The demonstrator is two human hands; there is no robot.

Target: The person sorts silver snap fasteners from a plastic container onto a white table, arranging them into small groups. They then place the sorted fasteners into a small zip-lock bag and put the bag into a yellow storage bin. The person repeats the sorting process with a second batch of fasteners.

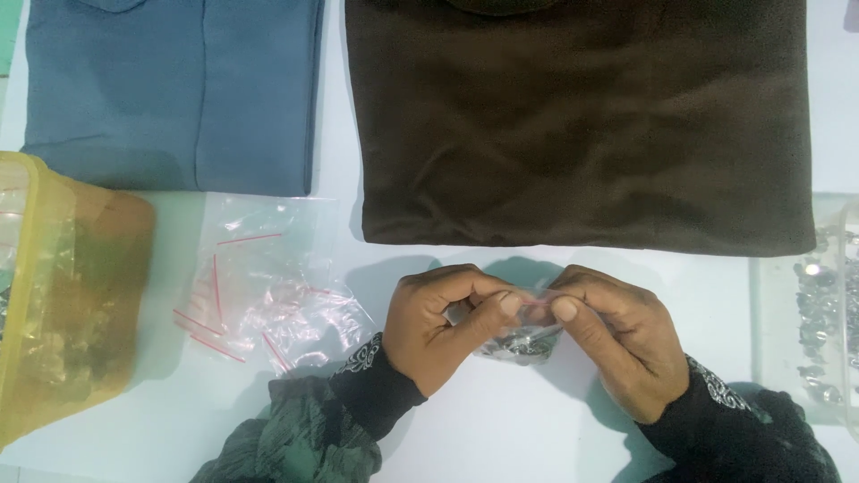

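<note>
My left hand (445,324) and my right hand (611,338) meet over the white table (501,429). Between their fingertips they pinch the top edge of a small clear zip bag (523,338). The bag hangs below the thumbs and holds several small dark metallic pieces. Both thumbs press on the bag's red-striped seal. Black sleeves with white patterned cuffs cover both wrists.
A heap of empty clear zip bags (259,300) with red strips lies left of my hands. A yellow plastic tub (54,295) stands at the left edge, a clear tray (819,313) of small shiny pieces at the right. Folded blue cloth (179,89) and brown cloth (582,116) lie behind.
</note>
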